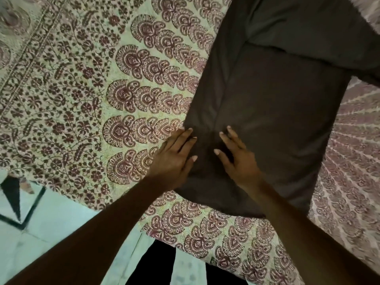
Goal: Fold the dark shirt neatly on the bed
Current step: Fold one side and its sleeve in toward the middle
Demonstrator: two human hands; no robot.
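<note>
Pressure, not grip: we lay our left hand [174, 159] across the left edge of the dark shirt [267, 99] and our right hand [239, 161] just beside it, both flat and splayed, holding nothing, probably to flatten the panel before the next fold. The shirt lies lengthwise on the patterned bedspread [82, 99], brown-grey, with one long crease and a layer folded across its far end.

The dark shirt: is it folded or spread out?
Partly folded. The dark shirt lies as a long narrow strip on the bedspread; left hand and right hand press flat on its near end.
</note>
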